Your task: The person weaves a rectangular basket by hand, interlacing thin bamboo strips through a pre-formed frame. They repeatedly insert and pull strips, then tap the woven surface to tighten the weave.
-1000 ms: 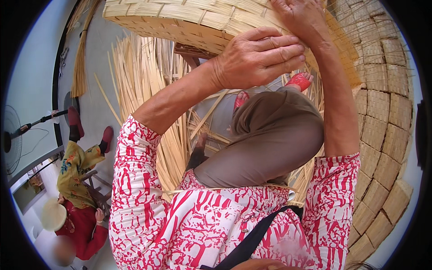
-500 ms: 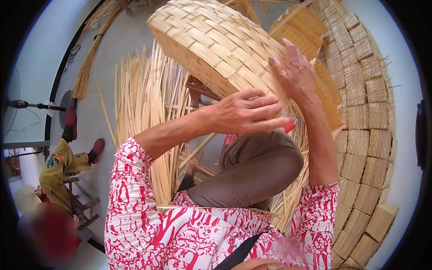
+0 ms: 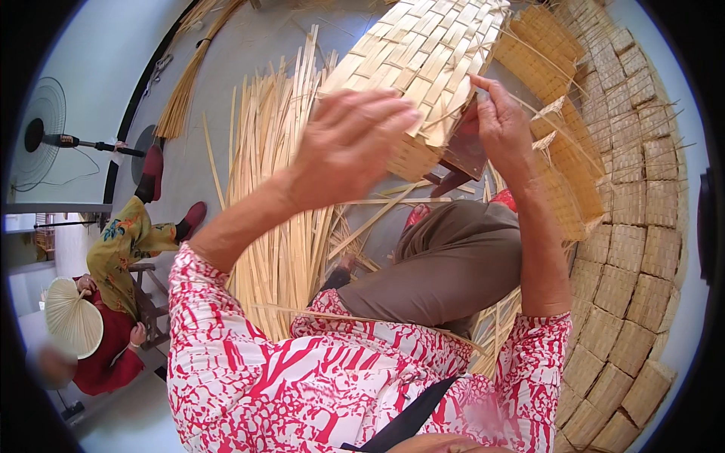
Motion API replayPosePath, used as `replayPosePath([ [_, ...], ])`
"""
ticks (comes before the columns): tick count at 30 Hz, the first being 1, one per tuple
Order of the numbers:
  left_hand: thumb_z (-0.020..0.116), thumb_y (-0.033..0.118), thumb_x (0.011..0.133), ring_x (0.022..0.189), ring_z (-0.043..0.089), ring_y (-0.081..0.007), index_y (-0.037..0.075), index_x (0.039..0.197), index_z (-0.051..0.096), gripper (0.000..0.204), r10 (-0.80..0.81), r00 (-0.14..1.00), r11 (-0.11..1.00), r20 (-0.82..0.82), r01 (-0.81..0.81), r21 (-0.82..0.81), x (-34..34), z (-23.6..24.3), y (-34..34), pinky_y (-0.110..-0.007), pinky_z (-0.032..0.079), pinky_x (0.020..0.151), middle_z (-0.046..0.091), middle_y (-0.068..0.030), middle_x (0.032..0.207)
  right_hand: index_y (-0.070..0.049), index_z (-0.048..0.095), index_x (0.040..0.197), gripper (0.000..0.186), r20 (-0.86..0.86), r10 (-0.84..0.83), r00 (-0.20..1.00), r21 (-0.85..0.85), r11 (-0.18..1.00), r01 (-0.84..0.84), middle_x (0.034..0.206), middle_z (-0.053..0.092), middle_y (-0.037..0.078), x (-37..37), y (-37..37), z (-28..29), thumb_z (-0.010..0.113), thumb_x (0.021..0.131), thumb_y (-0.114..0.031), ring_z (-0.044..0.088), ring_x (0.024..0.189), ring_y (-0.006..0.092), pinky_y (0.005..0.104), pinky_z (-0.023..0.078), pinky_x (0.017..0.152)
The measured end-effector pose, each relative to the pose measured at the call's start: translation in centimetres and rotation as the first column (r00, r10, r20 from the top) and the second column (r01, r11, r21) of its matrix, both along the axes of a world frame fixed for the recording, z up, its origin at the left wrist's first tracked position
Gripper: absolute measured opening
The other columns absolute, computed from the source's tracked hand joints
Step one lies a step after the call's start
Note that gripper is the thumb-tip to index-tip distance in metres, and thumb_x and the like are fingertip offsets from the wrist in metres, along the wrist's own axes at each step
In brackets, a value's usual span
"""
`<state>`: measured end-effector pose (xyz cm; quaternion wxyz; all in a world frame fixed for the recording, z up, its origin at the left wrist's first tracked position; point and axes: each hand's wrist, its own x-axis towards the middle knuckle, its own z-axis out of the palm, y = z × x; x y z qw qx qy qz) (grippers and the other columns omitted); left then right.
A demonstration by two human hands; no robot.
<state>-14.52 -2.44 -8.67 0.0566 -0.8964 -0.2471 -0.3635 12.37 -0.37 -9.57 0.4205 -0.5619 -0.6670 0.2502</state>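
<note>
A woven basket [image 3: 423, 64] is sitting over a brown stool [image 3: 467, 156].
The blurry left hand [image 3: 343, 147] is holding out flat, open fingers by its near end. The right hand [image 3: 504, 132] is bending its fingers at its right edge; I cannot tell if it is gripping.

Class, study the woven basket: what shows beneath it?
Beneath the woven basket, part of a brown wooden stool shows past its right edge. The basket hides the rest; whether they touch cannot be seen.
</note>
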Motion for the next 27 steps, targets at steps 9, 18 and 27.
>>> replayPosePath([
  [9, 0.076, 0.019, 0.078, 0.137, 0.050, -0.0325, 0.003, 0.134, 0.060, 0.060, 0.202, 0.972, 0.952, -0.119, -0.223, -0.208, 1.9, -1.4, 0.4, -0.048, 0.034, 0.117, 0.060, -0.0146, 0.139, -0.002, 0.054, 0.142, 0.044, 0.239, 0.275, 0.931, -0.025, 0.960, -0.277, 0.114, 0.068, 0.024, 3.3, -3.8, 0.5, 0.058, 0.098, -0.007, 0.065, 0.109, 0.0409, 0.0416, 0.051, 0.096],
  [18, 0.061, -0.006, 0.080, 0.147, 0.039, -0.0359, 0.016, 0.129, 0.064, 0.054, 0.294, 0.951, 0.947, 0.098, -0.277, -0.161, -9.1, -4.7, 10.1, -0.047, 0.031, 0.122, 0.055, -0.0080, 0.149, -0.005, 0.071, 0.119, 0.028, 0.242, -0.281, 0.929, 0.289, 0.935, 0.207, 0.120, 0.070, 0.014, 12.0, -6.6, -1.8, 0.070, 0.092, -0.011, 0.064, 0.118, 0.0294, 0.0396, 0.048, 0.100],
  [27, 0.060, -0.004, 0.082, 0.140, 0.045, -0.0341, 0.018, 0.129, 0.064, 0.052, 0.264, 0.926, 0.964, 0.269, -0.261, -0.050, -5.8, -7.0, 16.1, -0.045, 0.038, 0.117, 0.057, -0.0091, 0.144, -0.011, 0.072, 0.120, 0.037, 0.741, -0.174, 0.648, 0.416, 0.877, -0.239, 0.122, 0.070, 0.008, 3.9, 0.1, 2.5, 0.078, 0.087, -0.024, 0.064, 0.115, 0.0295, 0.0426, 0.044, 0.102],
])
